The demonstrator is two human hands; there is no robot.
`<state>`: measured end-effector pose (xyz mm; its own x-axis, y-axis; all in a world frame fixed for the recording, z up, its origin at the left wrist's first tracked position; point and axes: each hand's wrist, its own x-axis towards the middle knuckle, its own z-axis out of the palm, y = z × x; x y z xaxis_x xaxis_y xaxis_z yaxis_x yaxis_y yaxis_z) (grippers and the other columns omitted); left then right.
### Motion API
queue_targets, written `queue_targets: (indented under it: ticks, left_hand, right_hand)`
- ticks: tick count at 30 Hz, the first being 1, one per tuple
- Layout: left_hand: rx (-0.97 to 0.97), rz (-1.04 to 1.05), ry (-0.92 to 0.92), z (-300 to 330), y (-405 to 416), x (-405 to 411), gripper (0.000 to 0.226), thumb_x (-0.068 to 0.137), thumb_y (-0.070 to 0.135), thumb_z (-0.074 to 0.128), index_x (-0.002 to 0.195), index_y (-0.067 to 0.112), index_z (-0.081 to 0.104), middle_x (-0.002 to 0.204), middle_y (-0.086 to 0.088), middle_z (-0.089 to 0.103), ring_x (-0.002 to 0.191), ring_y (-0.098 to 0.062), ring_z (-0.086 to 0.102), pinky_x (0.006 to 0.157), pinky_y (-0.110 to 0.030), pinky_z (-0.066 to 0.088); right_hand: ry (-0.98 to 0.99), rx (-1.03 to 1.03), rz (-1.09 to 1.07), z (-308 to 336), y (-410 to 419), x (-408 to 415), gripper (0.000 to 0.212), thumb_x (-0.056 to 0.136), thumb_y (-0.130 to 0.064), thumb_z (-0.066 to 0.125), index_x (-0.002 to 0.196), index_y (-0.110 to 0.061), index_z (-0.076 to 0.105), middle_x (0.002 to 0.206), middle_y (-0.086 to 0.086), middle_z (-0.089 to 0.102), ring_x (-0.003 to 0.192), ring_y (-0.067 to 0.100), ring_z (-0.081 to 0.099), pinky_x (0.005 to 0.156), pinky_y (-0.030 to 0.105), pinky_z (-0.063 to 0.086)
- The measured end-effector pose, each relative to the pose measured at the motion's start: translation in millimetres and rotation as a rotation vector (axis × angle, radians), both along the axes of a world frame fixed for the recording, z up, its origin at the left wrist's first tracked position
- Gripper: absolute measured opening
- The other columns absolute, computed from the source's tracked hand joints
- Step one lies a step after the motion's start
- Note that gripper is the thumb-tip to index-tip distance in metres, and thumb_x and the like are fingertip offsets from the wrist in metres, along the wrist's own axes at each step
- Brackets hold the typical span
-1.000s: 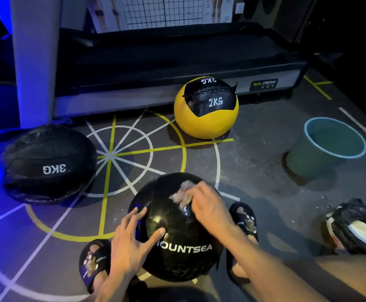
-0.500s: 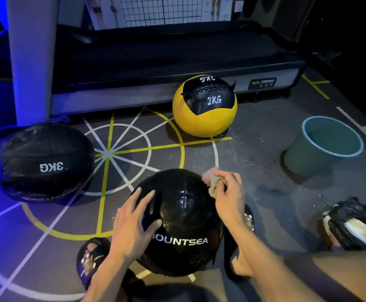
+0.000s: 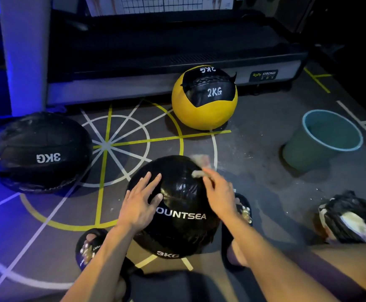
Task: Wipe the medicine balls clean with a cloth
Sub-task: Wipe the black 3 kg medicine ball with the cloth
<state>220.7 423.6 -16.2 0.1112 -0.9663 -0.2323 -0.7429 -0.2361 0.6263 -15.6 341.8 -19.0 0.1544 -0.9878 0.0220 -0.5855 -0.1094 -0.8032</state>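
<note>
- The black medicine ball [image 3: 177, 205] sits on the floor [image 3: 254, 171] between the person's two sandalled feet, near the floor's near edge. Its glossy, slightly grained skin carries white lettering "OUNTSEA", the first letter hidden under a thumb, and "3KG" low on its near side.
- The left hand [image 3: 139, 203] lies flat on the ball's left upper side, fingers straight and spread, gripping nothing.
- The right hand [image 3: 220, 192] is on the ball's upper right, its fingers pinching a pale cloth [image 3: 200, 166]; the cloth is blurred, and it lies against the ball's far top edge.
- A second black ball [image 3: 40, 152], matte and somewhat flattened, rests toward the floor's left edge, well apart from the first; "3KG" on it reads upside down.
- A yellow ball [image 3: 203, 99] with black stitched panels stands at the floor's far side, just beside the treadmill [image 3: 155, 51]. It reads "2KG" twice, once inverted near the top.
- The treadmill's grey end plate bears a small label "BODY STRONG" [image 3: 263, 74].
- A round teal plastic bucket [image 3: 323, 138] stands toward the floor's right edge.
- A crumpled black bag [image 3: 347, 216] with something white showing lies at the near right.
- The floor is grey, painted with yellow and white lines and arcs radiating from one centre.
</note>
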Motion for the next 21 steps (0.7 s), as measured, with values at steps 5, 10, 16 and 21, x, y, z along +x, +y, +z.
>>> queue_targets:
  ticks: [5, 10, 16, 21]
  left_hand:
    - [0.017, 0.029, -0.009, -0.9, -4.2, 13.7, 0.062, 0.099, 0.064, 0.033, 0.157, 0.052, 0.019, 0.170, 0.014, 0.010, 0.158, -0.015, 0.007, 0.126, -0.055, 0.009]
    - [-0.069, 0.216, -0.084, 4.3, -7.4, 19.1, 0.055, 0.099, 0.059, 0.053, 0.150, 0.040, 0.047, 0.157, 0.003, 0.044, 0.145, -0.026, 0.040, 0.113, -0.052, 0.038]
    - [-0.098, 0.261, -0.060, -3.5, 8.4, 17.6, 0.054, 0.101, 0.060, 0.044, 0.148, 0.035, 0.053, 0.154, 0.001, 0.050, 0.142, -0.026, 0.044, 0.110, -0.043, 0.038]
    - [-0.053, 0.185, 0.008, -0.9, 0.0, 28.2, 0.054, 0.104, 0.052, 0.041, 0.154, 0.031, 0.044, 0.162, -0.004, 0.040, 0.151, -0.024, 0.033, 0.118, -0.039, 0.027]
  right_hand:
    - [-0.352, 0.385, -0.323, 26.3, -21.8, -18.9, 0.042, 0.083, -0.031, 0.082, 0.118, -0.025, 0.060, 0.108, -0.004, 0.070, 0.094, 0.011, 0.067, 0.084, 0.034, 0.057]
    - [-0.360, 0.372, -0.341, 44.3, -23.0, -29.9, 0.013, 0.097, -0.040, 0.065, 0.091, -0.031, 0.073, 0.089, -0.008, 0.071, 0.085, 0.009, 0.063, 0.075, 0.031, 0.051]
    - [-0.425, 0.221, -0.533, 49.8, -20.4, -28.7, 0.042, 0.107, -0.046, 0.039, 0.111, -0.019, 0.071, 0.099, -0.003, 0.071, 0.098, 0.017, 0.065, 0.073, 0.027, 0.049]
    - [-0.250, 0.173, 0.097, 34.9, 45.9, 18.6, 0.043, 0.109, -0.046, 0.026, 0.116, -0.042, 0.068, 0.121, -0.014, 0.069, 0.114, 0.001, 0.061, 0.092, 0.027, 0.047]
